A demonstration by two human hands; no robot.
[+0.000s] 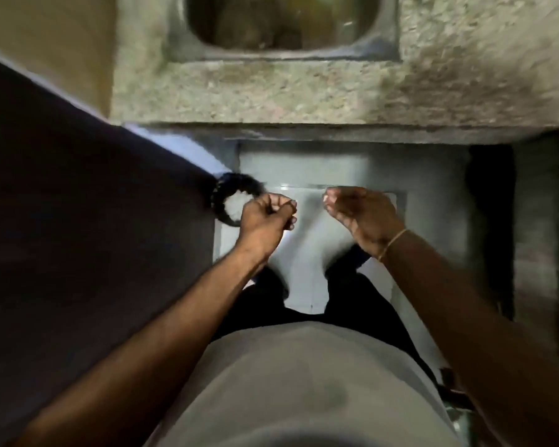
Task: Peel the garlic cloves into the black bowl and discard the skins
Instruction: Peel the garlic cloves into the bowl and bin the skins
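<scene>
Left hand (pixel 267 217) was curled, pinching something too small to identify; right hand (pixel 359 212) hung loosely curled, holding nothing. Garlic skins would likely prove light, papery and clingy; the black bowl (pixel 236 185) sat beside the left hand.

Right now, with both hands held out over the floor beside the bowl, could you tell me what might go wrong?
1. The round black bowl sits at the very edge of the dark counter, beside the left hand; a nudge could tip it off.
2. Both hands, including the right hand, hover over bare white floor, so anything dropped lands there.
</scene>
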